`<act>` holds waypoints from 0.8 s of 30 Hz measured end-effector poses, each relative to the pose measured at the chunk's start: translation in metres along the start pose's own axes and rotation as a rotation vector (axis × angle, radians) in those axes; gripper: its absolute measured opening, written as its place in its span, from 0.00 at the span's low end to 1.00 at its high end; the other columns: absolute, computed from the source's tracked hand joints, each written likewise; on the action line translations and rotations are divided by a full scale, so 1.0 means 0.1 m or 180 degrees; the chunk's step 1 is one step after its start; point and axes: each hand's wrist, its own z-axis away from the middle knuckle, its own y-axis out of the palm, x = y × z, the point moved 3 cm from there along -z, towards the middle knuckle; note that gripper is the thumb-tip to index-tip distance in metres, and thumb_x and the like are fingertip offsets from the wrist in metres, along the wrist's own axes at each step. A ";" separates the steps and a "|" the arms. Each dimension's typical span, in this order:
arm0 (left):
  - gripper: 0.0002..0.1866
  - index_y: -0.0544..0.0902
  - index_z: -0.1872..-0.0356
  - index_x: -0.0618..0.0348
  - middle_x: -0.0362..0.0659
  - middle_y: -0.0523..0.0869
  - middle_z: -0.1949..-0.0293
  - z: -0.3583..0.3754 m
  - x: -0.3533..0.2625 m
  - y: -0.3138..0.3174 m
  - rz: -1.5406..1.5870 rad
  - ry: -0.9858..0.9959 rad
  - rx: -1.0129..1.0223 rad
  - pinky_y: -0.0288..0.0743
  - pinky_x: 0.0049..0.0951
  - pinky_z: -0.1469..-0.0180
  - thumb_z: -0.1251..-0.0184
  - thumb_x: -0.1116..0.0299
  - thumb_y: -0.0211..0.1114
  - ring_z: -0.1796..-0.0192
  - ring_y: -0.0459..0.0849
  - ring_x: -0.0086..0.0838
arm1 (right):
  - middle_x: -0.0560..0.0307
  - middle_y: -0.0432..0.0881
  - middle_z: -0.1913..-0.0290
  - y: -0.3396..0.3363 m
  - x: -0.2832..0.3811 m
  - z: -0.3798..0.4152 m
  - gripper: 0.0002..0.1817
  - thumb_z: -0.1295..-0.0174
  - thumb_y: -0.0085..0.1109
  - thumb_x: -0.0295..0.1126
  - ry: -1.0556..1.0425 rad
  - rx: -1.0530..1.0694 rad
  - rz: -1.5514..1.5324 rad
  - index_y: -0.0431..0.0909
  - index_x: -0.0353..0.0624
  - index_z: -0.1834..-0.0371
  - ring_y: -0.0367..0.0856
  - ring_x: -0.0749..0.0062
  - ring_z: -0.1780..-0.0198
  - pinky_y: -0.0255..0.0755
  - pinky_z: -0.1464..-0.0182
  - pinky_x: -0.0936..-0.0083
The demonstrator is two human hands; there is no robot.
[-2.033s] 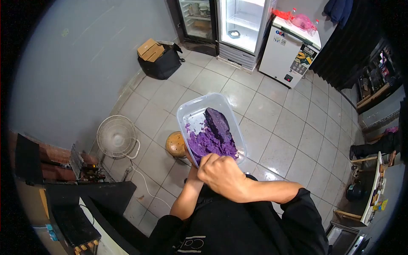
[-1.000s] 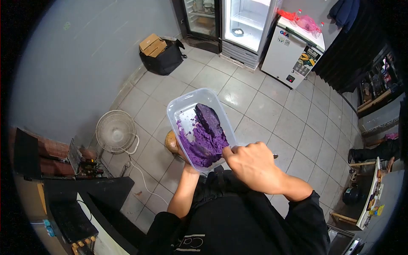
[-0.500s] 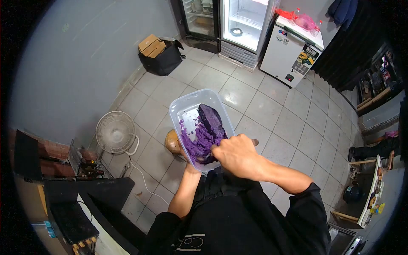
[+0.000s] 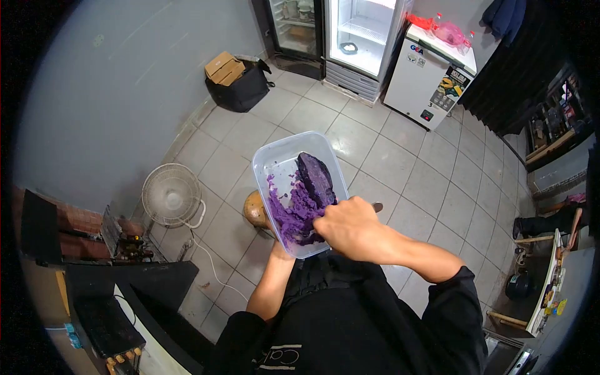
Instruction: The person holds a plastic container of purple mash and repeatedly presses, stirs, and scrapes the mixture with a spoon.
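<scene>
A clear rectangular plastic container (image 4: 265,164) is held tilted in front of my body. My left hand (image 4: 282,250) grips its near left side from below, most of the fingers hidden behind the wall. Crumbly mashed purple sweet potato (image 4: 290,212) fills the near end, with loose bits up the left side. A large dark-skinned purple sweet potato piece (image 4: 317,178) lies along the right side. My right hand (image 4: 351,228) is closed in a fist over the near right corner, above the mash. Whatever it grips is hidden by the fingers.
A white fan (image 4: 170,195) with a cord stands left on the tiled floor. Beyond are a black bag (image 4: 237,90) holding cardboard, a lit fridge (image 4: 356,44) and a white chest freezer (image 4: 425,81). At right, a person's dark-clothed leg (image 4: 550,222) shows near a table (image 4: 542,294).
The container has shifted slightly right and toward me. My right fist has moved very little, staying over the mash; both hands keep their grip.
</scene>
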 end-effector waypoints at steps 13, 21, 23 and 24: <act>0.38 0.65 0.31 0.56 0.48 0.75 0.37 0.04 0.04 -0.15 0.0087 0.0134 -0.0246 0.68 0.45 0.33 0.30 0.36 0.44 0.36 0.74 0.42 | 0.40 0.78 0.79 -0.24 -0.30 0.04 0.10 0.39 0.60 0.34 0.0578 -0.0489 -0.0817 0.81 0.38 0.72 0.80 0.42 0.70 0.71 0.68 0.53; 0.35 0.65 0.31 0.56 0.46 0.74 0.37 0.16 0.03 -0.23 -0.0054 0.0128 -0.0392 0.67 0.43 0.33 0.28 0.40 0.43 0.36 0.73 0.39 | 0.35 0.79 0.73 -0.01 -0.35 -0.17 0.11 0.34 0.55 0.31 0.0731 -0.0429 -0.1892 0.80 0.33 0.68 0.78 0.39 0.64 0.70 0.62 0.55; 0.34 0.66 0.31 0.56 0.46 0.74 0.37 0.13 0.03 -0.26 -0.0086 0.0146 -0.0444 0.67 0.43 0.33 0.28 0.40 0.43 0.36 0.73 0.39 | 0.35 0.78 0.73 -0.04 -0.35 -0.13 0.11 0.34 0.55 0.31 0.0808 -0.0508 -0.1993 0.79 0.33 0.68 0.78 0.39 0.65 0.70 0.63 0.55; 0.34 0.66 0.31 0.56 0.46 0.74 0.37 0.11 0.05 -0.27 -0.0101 0.0149 -0.0467 0.66 0.42 0.33 0.28 0.41 0.43 0.36 0.73 0.39 | 0.36 0.78 0.74 -0.05 -0.36 -0.10 0.10 0.36 0.55 0.30 0.0804 -0.0586 -0.1713 0.79 0.33 0.69 0.78 0.39 0.67 0.70 0.64 0.55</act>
